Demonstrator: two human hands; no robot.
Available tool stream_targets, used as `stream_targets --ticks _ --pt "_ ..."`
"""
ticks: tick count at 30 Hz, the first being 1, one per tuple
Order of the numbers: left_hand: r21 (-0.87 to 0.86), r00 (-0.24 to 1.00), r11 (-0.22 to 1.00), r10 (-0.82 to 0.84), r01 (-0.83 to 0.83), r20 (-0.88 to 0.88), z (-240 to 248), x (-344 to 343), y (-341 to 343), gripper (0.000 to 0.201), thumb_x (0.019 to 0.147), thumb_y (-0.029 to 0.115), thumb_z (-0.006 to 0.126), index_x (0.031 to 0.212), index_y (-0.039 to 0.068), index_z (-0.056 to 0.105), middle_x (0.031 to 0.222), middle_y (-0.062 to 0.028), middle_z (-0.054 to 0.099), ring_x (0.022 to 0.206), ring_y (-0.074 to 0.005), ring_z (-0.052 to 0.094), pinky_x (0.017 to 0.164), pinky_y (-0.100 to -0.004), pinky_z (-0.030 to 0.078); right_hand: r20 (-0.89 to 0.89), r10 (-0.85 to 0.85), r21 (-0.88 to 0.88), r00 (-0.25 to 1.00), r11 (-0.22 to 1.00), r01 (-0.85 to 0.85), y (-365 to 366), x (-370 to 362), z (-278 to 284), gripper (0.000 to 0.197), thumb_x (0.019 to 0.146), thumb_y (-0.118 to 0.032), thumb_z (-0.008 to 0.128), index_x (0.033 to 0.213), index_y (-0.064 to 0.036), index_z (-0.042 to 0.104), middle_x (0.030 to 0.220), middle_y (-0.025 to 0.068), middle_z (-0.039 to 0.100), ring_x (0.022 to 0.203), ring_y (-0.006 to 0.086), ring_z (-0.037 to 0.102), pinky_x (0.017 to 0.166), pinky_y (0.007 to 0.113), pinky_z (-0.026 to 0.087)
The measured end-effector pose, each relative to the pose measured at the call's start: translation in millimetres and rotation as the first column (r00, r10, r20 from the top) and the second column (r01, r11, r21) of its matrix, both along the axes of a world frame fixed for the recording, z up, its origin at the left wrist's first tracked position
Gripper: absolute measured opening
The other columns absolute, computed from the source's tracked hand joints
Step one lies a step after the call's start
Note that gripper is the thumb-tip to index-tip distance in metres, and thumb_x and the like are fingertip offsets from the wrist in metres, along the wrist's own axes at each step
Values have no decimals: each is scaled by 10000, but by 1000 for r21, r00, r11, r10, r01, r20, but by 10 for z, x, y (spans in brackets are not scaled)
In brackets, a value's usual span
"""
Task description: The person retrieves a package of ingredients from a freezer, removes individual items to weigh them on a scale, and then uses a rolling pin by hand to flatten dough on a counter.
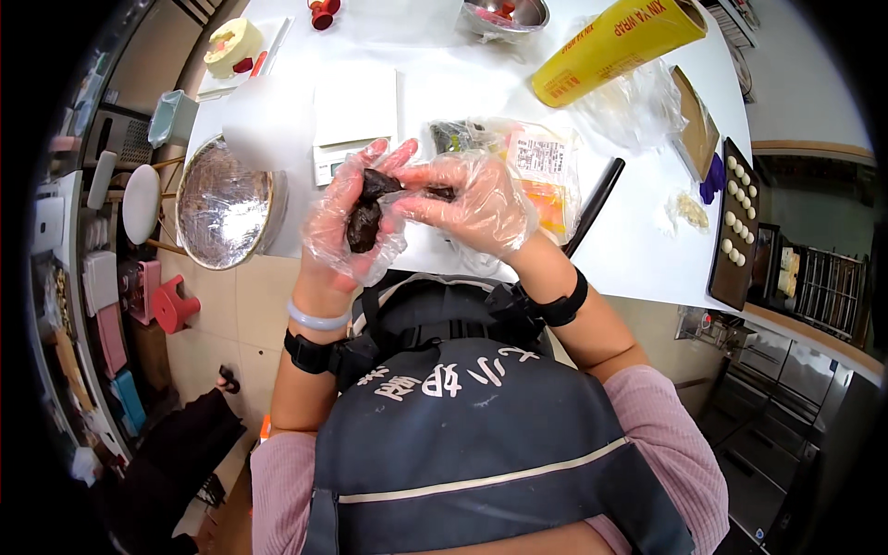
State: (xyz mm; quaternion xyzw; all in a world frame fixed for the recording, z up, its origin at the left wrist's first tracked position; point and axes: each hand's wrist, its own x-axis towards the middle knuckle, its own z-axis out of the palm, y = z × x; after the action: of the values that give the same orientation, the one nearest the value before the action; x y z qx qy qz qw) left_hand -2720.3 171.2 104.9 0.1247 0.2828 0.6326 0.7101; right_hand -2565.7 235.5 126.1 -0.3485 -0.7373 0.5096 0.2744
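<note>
Dark brown lumps (363, 228) lie in the film-gloved left hand (330, 220) I follow remotely, near the white table's (652, 250) edge.
That hand is cupped around them; the right hand's (483, 199) fingertips are at the upper lump, pinching or not I cannot tell. Leftward I see a round vessel (225, 205) with shiny wrap; ahead, a steel bowl (534, 17) holding something red; far right, a dark tray (727, 277) of white balls (738, 226).
</note>
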Motion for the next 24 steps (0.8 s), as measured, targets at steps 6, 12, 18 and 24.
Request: stream_targets --ticks 6,12,18,24 --pt "32 993 998 -49 53 -111 5 -13 -50 333 935 277 410 1153 39 494 1120 -151 564 637 -133 544 556 -224 426 -106 -79 -13 991 997 78 -57 15 -21 249 710 -160 665 891 11 657 754 146 644 638 142 610 612 255 483" --pt "-23 964 989 -147 145 -220 -9 49 -78 357 926 279 435 1145 5 506 884 -80 594 628 -148 557 537 -234 421 46 -187 -144 981 971 192 -48 -21 31 221 648 -125 660 783 49 639 688 91 645 558 103 550 574 241 471" --pt "-161 987 981 -90 111 135 -80 104 -31 345 905 219 481 1170 -2 499 915 -80 597 696 -140 556 515 -223 405 -92 -319 -241 943 926 290 -48 50 -233 151 675 -96 643 741 39 627 656 53 621 549 109 536 550 238 450" --pt "-203 907 968 -47 144 418 -166 254 70 295 904 157 476 1159 11 497 1118 -106 540 755 -136 554 509 -210 394 -545 -501 -809 672 525 -265 -23 264 -389 102 752 -8 554 832 46 585 667 76 549 612 131 515 548 242 419"
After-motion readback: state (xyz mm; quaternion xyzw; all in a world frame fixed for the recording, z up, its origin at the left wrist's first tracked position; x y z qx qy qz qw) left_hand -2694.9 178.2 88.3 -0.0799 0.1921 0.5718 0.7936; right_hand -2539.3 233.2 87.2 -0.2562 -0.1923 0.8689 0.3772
